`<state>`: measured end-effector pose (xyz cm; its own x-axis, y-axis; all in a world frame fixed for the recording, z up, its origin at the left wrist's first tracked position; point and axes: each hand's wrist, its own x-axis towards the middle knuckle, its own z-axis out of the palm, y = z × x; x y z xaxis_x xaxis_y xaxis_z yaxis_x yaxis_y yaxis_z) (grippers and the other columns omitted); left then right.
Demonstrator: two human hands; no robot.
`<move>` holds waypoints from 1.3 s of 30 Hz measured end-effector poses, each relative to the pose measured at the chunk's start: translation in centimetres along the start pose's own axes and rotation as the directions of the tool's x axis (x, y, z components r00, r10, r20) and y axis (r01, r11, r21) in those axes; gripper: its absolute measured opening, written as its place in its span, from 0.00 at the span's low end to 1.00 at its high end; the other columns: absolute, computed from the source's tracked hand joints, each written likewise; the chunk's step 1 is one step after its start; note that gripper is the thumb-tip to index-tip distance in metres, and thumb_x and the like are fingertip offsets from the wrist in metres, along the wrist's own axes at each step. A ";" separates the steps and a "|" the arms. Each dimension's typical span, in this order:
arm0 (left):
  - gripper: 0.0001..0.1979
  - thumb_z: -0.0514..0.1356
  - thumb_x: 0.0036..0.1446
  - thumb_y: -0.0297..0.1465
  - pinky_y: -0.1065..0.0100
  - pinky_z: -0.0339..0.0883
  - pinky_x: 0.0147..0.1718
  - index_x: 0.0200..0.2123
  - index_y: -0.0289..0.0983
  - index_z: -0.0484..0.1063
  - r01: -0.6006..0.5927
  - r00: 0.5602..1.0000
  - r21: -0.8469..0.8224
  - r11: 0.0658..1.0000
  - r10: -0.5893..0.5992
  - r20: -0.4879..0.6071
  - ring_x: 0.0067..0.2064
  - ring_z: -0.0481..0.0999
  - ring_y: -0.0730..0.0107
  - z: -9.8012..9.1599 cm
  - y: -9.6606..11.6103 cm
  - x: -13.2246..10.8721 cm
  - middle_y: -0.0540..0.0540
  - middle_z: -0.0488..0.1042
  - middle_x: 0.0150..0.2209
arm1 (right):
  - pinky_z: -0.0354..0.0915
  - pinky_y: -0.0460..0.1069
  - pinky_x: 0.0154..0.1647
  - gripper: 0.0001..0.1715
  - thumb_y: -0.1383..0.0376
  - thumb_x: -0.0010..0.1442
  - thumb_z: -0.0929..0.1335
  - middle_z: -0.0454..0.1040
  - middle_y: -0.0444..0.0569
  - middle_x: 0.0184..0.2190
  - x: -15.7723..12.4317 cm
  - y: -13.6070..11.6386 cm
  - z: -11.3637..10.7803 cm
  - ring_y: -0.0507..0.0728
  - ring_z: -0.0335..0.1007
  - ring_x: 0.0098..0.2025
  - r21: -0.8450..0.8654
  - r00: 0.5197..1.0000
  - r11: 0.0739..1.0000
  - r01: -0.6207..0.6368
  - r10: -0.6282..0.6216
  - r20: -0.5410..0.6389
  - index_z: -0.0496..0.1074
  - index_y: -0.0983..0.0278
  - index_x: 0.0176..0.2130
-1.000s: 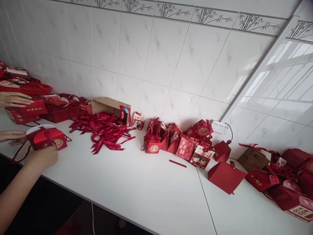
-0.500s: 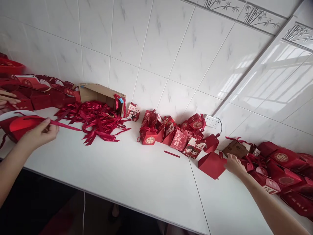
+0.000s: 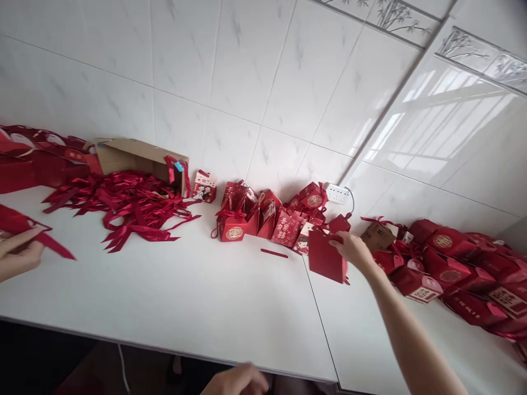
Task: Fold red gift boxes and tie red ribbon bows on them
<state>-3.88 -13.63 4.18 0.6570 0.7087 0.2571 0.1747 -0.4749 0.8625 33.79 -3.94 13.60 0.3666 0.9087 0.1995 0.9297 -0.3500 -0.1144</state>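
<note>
My right hand reaches across the white table from the lower right. Its fingers pinch the top edge of a plain red gift box. This box partly hides a cartoon-printed gift box behind it. Close behind the hand stands a brown gift box with a red ribbon. My left hand shows at the bottom edge in front of the table, bent and smeared by motion. Whether it holds anything is not visible.
At the left edge a co-worker's hand holds a red ribbon by a red box. Red ribbons spill from a cardboard box. Small gift boxes line the wall near a power strip. More red boxes pile up at right.
The view has turned rightward. My right hand has brought the red gift box a little left, in front of the cartoon-printed one. My left hand has come into view below.
</note>
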 end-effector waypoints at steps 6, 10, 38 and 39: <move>0.10 0.50 0.61 0.32 0.60 0.70 0.46 0.46 0.43 0.62 -0.292 0.816 0.175 0.940 0.340 -0.467 0.46 0.74 0.63 2.7 -1.7 10.6 0.43 0.72 0.42 | 0.62 0.51 0.44 0.05 0.66 0.59 0.63 0.73 0.52 0.39 -1.5 -7.3 5.0 0.59 0.69 0.42 0.307 0.950 0.901 0.305 -0.267 -0.162 0.67 0.63 0.37; 0.12 0.55 0.58 0.31 0.50 0.62 0.54 0.46 0.38 0.62 -0.261 0.604 0.459 0.849 0.515 -0.608 0.58 0.65 0.52 0.8 -7.1 18.0 0.36 0.66 0.51 | 0.65 0.49 0.43 0.05 0.69 0.61 0.59 0.71 0.51 0.36 -2.2 -10.2 9.8 0.55 0.69 0.40 0.458 0.887 0.760 0.461 -0.374 -0.272 0.63 0.63 0.37; 0.12 0.59 0.56 0.26 0.57 0.69 0.49 0.44 0.38 0.65 -0.389 0.593 0.506 0.770 0.629 -0.503 0.51 0.71 0.61 -0.4 -8.5 17.4 0.41 0.69 0.46 | 0.62 0.46 0.27 0.08 0.58 0.61 0.63 0.69 0.43 0.28 -4.5 -9.2 13.5 0.52 0.65 0.27 0.793 0.849 0.319 0.520 -0.086 -0.522 0.63 0.61 0.36; 0.11 0.59 0.57 0.28 0.59 0.71 0.47 0.44 0.38 0.65 -0.378 0.647 0.458 0.805 0.583 -0.491 0.49 0.73 0.63 -0.4 -8.3 17.4 0.42 0.72 0.45 | 0.61 0.46 0.26 0.08 0.58 0.62 0.63 0.68 0.43 0.28 -4.6 -9.3 13.4 0.52 0.64 0.27 0.811 0.862 0.297 0.504 -0.107 -0.496 0.62 0.61 0.35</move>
<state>5.87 2.86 1.68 0.1664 0.4376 0.8836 0.2278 -0.8889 0.3973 22.94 -1.82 0.69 0.2330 0.7080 0.6667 0.4330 0.5383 -0.7230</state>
